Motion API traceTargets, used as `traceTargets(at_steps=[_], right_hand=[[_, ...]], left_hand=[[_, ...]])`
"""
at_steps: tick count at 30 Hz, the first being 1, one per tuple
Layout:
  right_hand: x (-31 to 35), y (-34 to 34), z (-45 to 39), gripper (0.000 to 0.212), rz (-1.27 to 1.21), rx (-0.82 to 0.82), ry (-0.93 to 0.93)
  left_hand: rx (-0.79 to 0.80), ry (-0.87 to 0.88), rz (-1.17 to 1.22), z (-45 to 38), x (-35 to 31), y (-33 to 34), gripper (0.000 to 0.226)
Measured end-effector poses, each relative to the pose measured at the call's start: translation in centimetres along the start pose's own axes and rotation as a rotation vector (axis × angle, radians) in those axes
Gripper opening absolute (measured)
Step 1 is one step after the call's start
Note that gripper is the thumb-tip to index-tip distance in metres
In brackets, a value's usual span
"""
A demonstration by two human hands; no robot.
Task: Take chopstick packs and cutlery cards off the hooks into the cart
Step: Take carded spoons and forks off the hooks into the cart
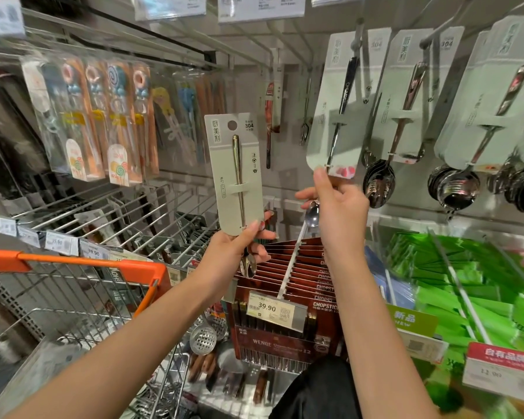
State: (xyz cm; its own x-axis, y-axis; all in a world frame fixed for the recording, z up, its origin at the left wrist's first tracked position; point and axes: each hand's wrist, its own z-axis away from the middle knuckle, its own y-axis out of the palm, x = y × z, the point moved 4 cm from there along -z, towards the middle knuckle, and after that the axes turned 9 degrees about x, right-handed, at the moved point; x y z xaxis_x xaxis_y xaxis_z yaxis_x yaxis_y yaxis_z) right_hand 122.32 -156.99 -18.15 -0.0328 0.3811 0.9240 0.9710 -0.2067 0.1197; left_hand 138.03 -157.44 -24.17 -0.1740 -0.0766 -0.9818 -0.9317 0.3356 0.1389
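The left hand (239,243) is pinching a freed spoon card (235,173) upright, with the cart (88,264) lying down-left of it. The right hand (333,204) is gripping the bottom of a hooked spoon card (336,107), its long axis running up-right toward the hook.

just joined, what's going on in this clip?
A person is pulling stock off store hooks beside an orange-handled cart. The left hand holds a spoon card by its bottom edge, already free of its hook and raised in front of the display. The right hand pinches the bottom of a second spoon card that still hangs on its hook. The red chopstick packs hang on the hook below, untouched.
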Motion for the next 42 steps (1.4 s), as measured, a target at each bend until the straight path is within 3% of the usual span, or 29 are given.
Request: traceTargets(at_steps=[6,10,13,18,22,25,35,42], right_hand=[[-3.7,-0.2,-0.3,0.03,0.008,0.076,0.15],[-3.5,0.0,-0.6,0.033,-0.009,0.086,0.192],[-3.6,0.2,-0.8,0.039,-0.007,0.135,0.322],[-4.7,1.4,0.8,0.049,0.337,0.535,0.653],[-4.8,3.2,2.3,0.027,0.367,0.858,0.657],[-5.2,4.3,3.1,0.022,0.324,0.962,0.583],[-6.2,4.4,3.1,0.03,0.461,0.952,0.352],[-4.5,3.2,2.1,0.023,0.34,0.648,0.102]], left_hand=[[0.005,0.033,0.022,-0.2,-0.1,-0.2,0.022],[0.006,0.031,0.028,-0.2,-0.2,-0.2,0.024],[0.001,0.025,0.054,-0.1,-0.1,-0.2,0.027],[-0.042,0.031,-0.016,-0.2,-0.1,-0.5,0.026],[-0.066,0.071,-0.099,-0.1,-0.2,-0.7,0.025],[-0.064,0.074,-0.104,0.0,-0.4,-0.6,0.03],[0.006,0.051,-0.118,-0.1,-0.2,-0.5,0.04],[0.051,0.065,-0.04,-0.3,-0.6,-0.6,0.04]])
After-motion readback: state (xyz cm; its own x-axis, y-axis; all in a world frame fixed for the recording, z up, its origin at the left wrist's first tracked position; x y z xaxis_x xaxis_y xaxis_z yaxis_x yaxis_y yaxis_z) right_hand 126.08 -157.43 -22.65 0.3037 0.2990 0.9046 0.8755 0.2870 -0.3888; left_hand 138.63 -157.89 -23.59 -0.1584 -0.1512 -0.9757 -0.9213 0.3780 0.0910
